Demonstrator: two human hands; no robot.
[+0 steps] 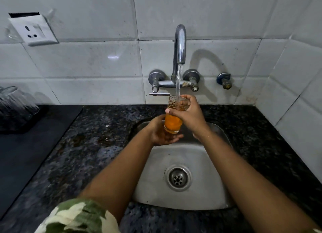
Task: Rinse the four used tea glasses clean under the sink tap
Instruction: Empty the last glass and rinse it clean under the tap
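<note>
Both hands kept a grip on the tea glass beneath the tap, right hand curled around its upper part, left hand cupping its base, while water streamed into orange liquid above the sink.
</note>
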